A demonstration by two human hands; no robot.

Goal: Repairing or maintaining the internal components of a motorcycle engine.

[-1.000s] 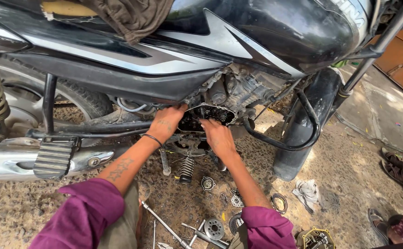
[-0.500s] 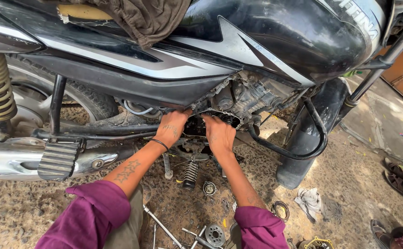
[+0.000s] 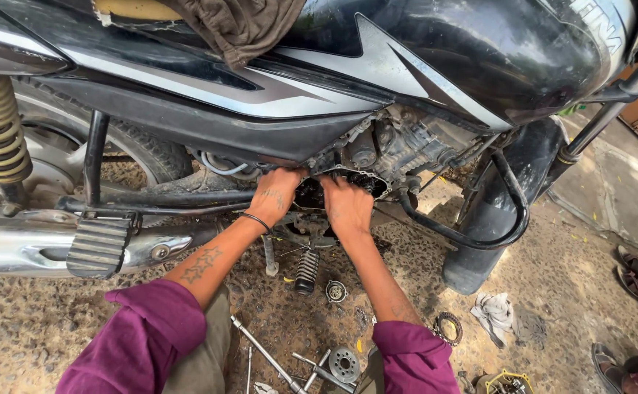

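A black motorcycle (image 3: pixel 436 66) stands side-on in front of me, its engine (image 3: pixel 399 149) exposed with the side cover off. My left hand (image 3: pixel 277 195) presses against the open engine case (image 3: pixel 310 194), fingers curled at its upper left edge. My right hand (image 3: pixel 347 206) rests on the same opening from the right, fingers reaching into it. Whether either hand grips a part I cannot tell. A dark band circles my left wrist, and both sleeves are purple.
On the gravel below lie a coil spring (image 3: pixel 306 271), a round metal part (image 3: pixel 336 292), a gear (image 3: pixel 344 363), long socket tools (image 3: pixel 268 357), a ring (image 3: pixel 448 328) and a rag (image 3: pixel 496 314). The exhaust pipe (image 3: pixel 20 252) and footpeg (image 3: pixel 98 244) are left; sandals (image 3: pixel 636 270) right.
The view has drawn closer to the engine. Both hands have stayed at the open case, shifting slightly together.
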